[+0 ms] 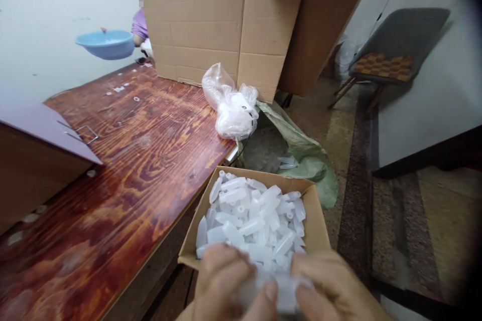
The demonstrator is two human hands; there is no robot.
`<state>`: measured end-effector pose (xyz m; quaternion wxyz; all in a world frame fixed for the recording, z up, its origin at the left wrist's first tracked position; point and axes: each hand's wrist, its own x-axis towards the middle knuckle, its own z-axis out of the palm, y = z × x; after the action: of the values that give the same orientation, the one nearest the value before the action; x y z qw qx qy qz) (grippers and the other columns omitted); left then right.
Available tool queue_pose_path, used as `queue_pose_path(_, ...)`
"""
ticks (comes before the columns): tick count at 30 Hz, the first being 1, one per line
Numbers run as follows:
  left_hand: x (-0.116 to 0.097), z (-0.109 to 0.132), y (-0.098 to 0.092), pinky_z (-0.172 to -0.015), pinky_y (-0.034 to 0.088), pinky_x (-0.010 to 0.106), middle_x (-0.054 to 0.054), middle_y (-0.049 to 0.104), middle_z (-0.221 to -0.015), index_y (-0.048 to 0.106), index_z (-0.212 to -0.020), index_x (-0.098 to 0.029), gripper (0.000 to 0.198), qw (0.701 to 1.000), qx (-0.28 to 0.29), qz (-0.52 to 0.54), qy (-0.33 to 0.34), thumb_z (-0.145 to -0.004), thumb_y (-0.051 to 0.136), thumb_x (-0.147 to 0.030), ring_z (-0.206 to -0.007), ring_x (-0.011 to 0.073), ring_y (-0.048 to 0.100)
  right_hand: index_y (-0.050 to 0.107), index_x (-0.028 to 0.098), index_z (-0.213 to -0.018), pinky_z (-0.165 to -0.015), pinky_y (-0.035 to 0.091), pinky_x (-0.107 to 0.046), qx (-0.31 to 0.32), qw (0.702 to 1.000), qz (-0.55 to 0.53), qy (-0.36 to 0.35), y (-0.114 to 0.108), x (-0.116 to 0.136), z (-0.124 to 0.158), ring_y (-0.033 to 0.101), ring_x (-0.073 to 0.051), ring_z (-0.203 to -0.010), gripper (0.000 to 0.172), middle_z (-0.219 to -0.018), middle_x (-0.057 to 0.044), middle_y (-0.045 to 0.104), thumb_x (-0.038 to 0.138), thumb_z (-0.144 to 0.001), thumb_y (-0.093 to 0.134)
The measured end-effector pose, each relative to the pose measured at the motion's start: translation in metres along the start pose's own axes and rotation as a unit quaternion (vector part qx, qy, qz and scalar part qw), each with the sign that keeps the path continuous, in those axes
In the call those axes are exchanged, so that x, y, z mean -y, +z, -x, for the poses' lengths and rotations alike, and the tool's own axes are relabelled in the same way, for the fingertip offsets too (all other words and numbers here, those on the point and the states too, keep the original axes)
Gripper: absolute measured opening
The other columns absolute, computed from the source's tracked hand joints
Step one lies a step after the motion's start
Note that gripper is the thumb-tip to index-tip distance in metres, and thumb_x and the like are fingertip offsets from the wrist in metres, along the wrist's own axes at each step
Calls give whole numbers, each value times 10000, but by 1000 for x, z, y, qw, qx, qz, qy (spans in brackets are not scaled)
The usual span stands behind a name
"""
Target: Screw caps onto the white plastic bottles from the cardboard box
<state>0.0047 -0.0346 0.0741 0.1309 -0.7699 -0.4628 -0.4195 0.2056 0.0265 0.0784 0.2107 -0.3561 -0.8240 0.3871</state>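
My left hand [231, 283] and my right hand [326, 286] meet at the bottom of the view, fingers closed on one translucent white plastic piece [286, 293], blurred by motion. Its shape resembles the small hollow pieces with narrow necks below. Just beyond my hands, a cardboard box [318, 210] is filled with a heap of these translucent plastic pieces [256, 215]. The near side of the box is hidden behind my hands.
Left is a brown wooden table [150, 160] bearing a clear plastic bag [235, 110] and a lilac-topped box [45, 125]. A green sack [320, 175] lies beyond the box. Farther off are a large cardboard sheet [203, 25], a person's purple sleeve [139, 25], a blue basin [107, 46] and a chair [406, 40].
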Motion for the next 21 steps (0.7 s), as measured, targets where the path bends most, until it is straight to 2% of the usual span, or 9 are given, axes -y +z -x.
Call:
queue_pose_path(1, 6, -1, 1, -785, 518, 347, 73, 654, -901, 617, -1035, -175, 115, 999, -1, -33, -31, -932, 567, -189, -889, 199, 615, 551, 216, -665, -533, 469, -218, -25, 999, 15, 13, -5, -9, -11, 599, -132, -525, 533, -566, 6, 592, 569, -982, 307)
queue_pose_path(2, 13, -1, 1, -819, 507, 391, 102, 647, -970, 606, -1076, -173, 151, 995, 13, -69, -70, -936, 561, -202, -960, 235, 599, 613, 216, -852, -585, 500, -237, -63, 995, 44, 64, -11, -21, -24, 648, -156, -611, 419, -699, -17, 670, 541, -969, 376)
queue_pose_path(3, 21, 0, 2, -834, 492, 424, 119, 646, -1007, 601, -1103, -165, 176, 988, 40, -103, -110, -940, 554, -210, -992, 262, 586, 581, 205, -1120, -601, 519, -251, -95, 984, 78, 127, -17, -34, -37, 680, -174, -680, 404, -877, -53, 718, 537, -949, 427)
queue_pose_path(4, 29, 3, 2, -831, 480, 439, 120, 656, -1016, 605, -1113, -159, 189, 978, 85, -133, -140, -941, 551, -214, -997, 278, 583, 475, 184, -1300, -619, 536, -265, -93, 976, 110, 163, -23, -49, -48, 701, -182, -725, 502, -1039, -95, 715, 536, -947, 420)
queue_pose_path(5, 37, 8, 1, -808, 473, 439, 105, 672, -996, 621, -1096, -165, 180, 965, 136, -156, -160, -943, 549, -227, -981, 287, 586, 431, 158, -1350, -667, 547, -291, -87, 973, 130, 173, -29, -63, -58, 711, -197, -779, 523, -1144, -138, 687, 501, -957, 403)
queue_pose_path(9, 56, 36, -1, -691, 468, 398, 66, 706, -873, 664, -1045, -176, 230, 916, 293, -201, -186, -966, 502, -320, -845, 280, 614, 637, 183, -1076, -827, 510, -339, 11, 971, 193, 139, -31, -97, -64, 674, -233, -968, 275, -1058, -104, 712, 295, -969, 410)
queue_pose_path(13, 55, 49, 2, -737, 504, 366, 105, 701, -1058, 622, -1182, -140, 305, 866, 371, -235, -238, -968, 492, -314, -881, 261, 642, 681, 167, -919, -845, 496, -375, 174, 949, 250, 79, -7, -99, -52, 654, -226, -947, 132, -953, -68, 706, 174, -914, 549)
queue_pose_path(17, 51, 39, 7, -691, 511, 325, 107, 691, -1044, 609, -1191, -163, 298, 817, 441, -255, -271, -976, 458, -303, -888, 259, 662, 656, 135, -934, -808, 528, -395, 269, 912, 301, 68, 11, -98, -52, 651, -189, -877, 139, -934, -41, 677, 268, -922, 619)
queue_pose_path(21, 47, 26, 8, -630, 509, 321, 96, 667, -943, 639, -1020, -171, 236, 781, 492, -262, -282, -968, 423, -250, -862, 275, 687, 633, 153, -1078, -796, 538, -405, 301, 896, 323, 53, 17, -98, -53, 648, -202, -894, 227, -977, -45, 665, 312, -915, 633)
